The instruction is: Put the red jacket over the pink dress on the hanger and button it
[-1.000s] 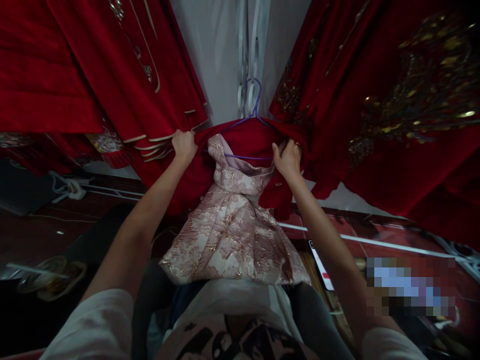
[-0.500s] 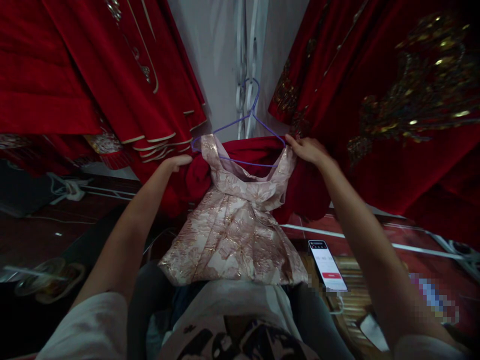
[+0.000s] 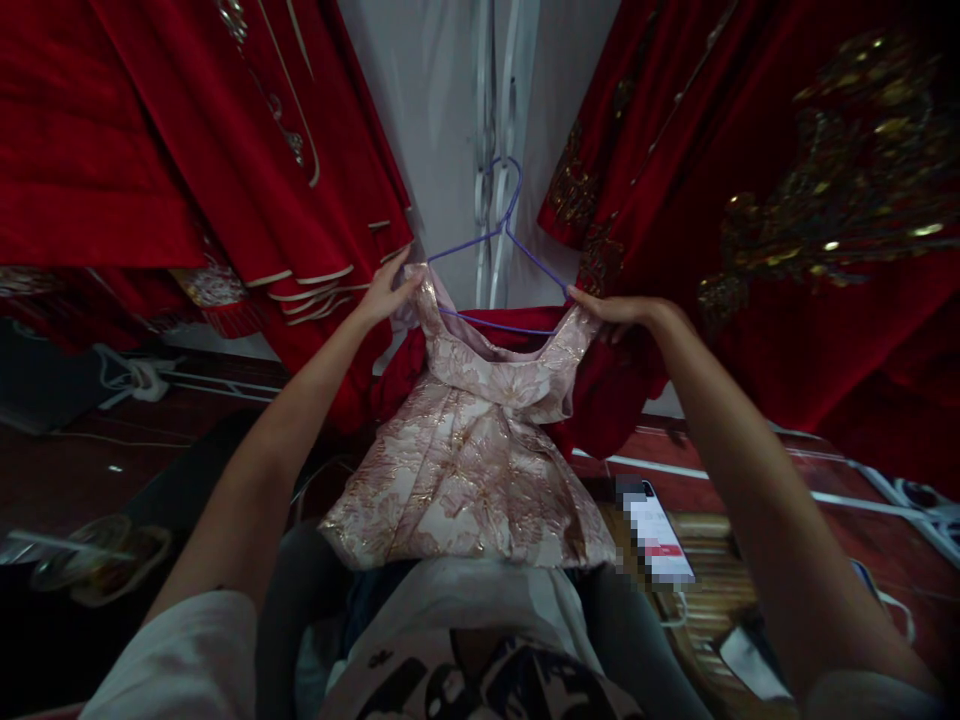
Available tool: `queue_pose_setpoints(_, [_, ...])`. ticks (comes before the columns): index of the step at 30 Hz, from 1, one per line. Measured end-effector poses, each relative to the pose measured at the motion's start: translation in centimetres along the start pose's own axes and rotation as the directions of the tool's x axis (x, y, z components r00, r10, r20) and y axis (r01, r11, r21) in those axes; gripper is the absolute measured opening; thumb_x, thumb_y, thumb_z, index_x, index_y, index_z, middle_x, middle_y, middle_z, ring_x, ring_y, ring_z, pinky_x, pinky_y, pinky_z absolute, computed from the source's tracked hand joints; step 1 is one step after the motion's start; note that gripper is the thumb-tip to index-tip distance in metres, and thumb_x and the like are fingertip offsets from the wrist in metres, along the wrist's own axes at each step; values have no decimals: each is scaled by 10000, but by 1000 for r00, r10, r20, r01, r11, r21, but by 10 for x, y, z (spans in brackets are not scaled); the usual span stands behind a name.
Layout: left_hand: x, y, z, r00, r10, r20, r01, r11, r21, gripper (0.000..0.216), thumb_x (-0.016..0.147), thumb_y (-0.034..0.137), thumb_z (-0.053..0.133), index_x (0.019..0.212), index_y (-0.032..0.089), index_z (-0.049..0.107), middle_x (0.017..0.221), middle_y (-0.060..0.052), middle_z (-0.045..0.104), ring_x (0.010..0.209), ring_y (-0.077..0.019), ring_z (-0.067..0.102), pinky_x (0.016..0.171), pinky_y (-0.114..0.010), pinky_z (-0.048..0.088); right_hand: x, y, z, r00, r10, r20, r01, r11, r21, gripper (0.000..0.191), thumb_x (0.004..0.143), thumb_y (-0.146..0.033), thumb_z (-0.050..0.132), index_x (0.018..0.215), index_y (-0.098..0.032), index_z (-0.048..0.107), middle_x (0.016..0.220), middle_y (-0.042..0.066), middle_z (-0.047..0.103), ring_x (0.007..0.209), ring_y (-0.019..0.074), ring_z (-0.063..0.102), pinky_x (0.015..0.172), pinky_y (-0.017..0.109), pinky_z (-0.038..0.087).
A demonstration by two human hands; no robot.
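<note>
A pale pink dress [image 3: 480, 470] with a metallic floral pattern lies over my lap, its straps on a thin purple hanger [image 3: 466, 245]. My left hand [image 3: 386, 295] is at the left strap, thumb in front and fingers reaching up beside the hanger's end. At the right strap, my right hand [image 3: 626, 308] pinches the cloth with thumb and forefinger, the other fingers curled below. Dark red cloth [image 3: 607, 400] hangs behind the dress and shows on both sides of it. The hanger's hook is up near white vertical rods [image 3: 484, 120].
Red garments [image 3: 262, 180] with gold trim hang on the left; a red garment with gold sequins [image 3: 817, 200] hangs on the right. A phone [image 3: 664, 545] rests on a slatted bamboo surface [image 3: 712, 560] beside my right leg. Clear plastic containers [image 3: 97, 555] are at lower left.
My left hand has moved up and right from the red cloth to the dress's left strap. My right hand stays at the right strap. The red cloth behind sits lower.
</note>
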State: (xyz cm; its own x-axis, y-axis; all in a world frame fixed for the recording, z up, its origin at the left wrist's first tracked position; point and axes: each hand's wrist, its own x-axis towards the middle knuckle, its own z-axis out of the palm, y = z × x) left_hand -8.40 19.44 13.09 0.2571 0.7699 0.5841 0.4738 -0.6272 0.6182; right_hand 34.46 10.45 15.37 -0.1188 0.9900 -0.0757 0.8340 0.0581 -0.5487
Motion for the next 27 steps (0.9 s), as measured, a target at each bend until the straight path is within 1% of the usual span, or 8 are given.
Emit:
queue_pose_setpoints(4, [6, 2, 11, 997, 67, 47, -70, 996, 62, 656, 828, 617, 517, 1261, 132, 602, 1284, -141, 618, 1193, -254, 565, 1066, -395, 387, -16, -2, -3, 995, -14, 103, -7, 980, 197, 805, 780, -853, 184, 827, -228, 690, 860, 134, 721, 805, 276, 681, 730, 423, 572])
queue_pose_setpoints(7, [3, 3, 10, 999, 25, 49, -25, 1000, 16, 655, 775, 653, 567, 1150, 129, 686, 1148, -117, 696, 1016, -251, 650, 911, -334, 491, -20, 7, 3, 990, -108, -90, 127, 959, 252, 698, 795, -824, 300, 853, -233, 666, 873, 88, 717, 813, 252, 667, 752, 397, 559])
queue_pose_setpoints(12, [-4, 2, -1, 1000, -13, -21, 14, 999, 41, 612, 760, 653, 583, 1042, 132, 738, 1004, -86, 743, 849, -216, 671, 735, -266, 506, -17, 35, 18, 862, -260, -436, 354, 923, 149, 621, 804, -757, 407, 967, -216, 664, 953, 46, 695, 904, 224, 638, 855, 364, 521])
queue_pose_setpoints(16, [-20, -9, -8, 982, -78, -170, 98, 988, 116, 527, 811, 567, 558, 1022, 120, 742, 937, -88, 752, 822, -204, 670, 697, -243, 489, -20, 51, 23, 810, -188, -555, 338, 924, 180, 569, 856, -670, 402, 1040, -205, 672, 1025, 55, 701, 986, 232, 642, 941, 374, 493])
queue_pose_setpoints(19, [-36, -24, -15, 968, -228, -108, 248, 937, 246, 437, 789, 492, 588, 907, 110, 767, 725, -69, 737, 701, -197, 662, 641, -245, 474, -30, 60, 29, 788, -59, -613, 278, 923, 268, 496, 865, -602, 447, 1032, -195, 678, 1056, 81, 702, 1019, 249, 643, 963, 409, 487])
queue_pose_setpoints(23, [-55, -25, -15, 902, -326, 283, 260, 934, 245, 410, 747, 483, 615, 856, 121, 773, 661, -48, 720, 595, -167, 628, 570, -239, 454, -48, 66, 43, 914, 164, -372, 18, 899, 438, 405, 795, -578, 576, 884, -199, 690, 857, 83, 711, 812, 235, 673, 776, 412, 571])
queue_pose_setpoints(25, [-61, -10, -6, 877, -225, 424, 130, 961, 242, 392, 754, 484, 610, 879, 152, 776, 730, -40, 739, 648, -173, 641, 614, -250, 474, -58, 62, 48, 978, 133, -164, -53, 907, 418, 439, 730, -624, 630, 838, -202, 685, 768, 64, 692, 710, 210, 651, 679, 370, 574])
queue_pose_setpoints(27, [-62, 14, 10, 905, -67, 420, -29, 975, 219, 353, 787, 463, 593, 924, 191, 773, 890, -46, 752, 802, -195, 667, 754, -289, 502, -66, 50, 49, 999, 3, -54, 15, 945, 327, 502, 710, -693, 605, 805, -205, 670, 723, 45, 670, 663, 191, 621, 631, 331, 549])
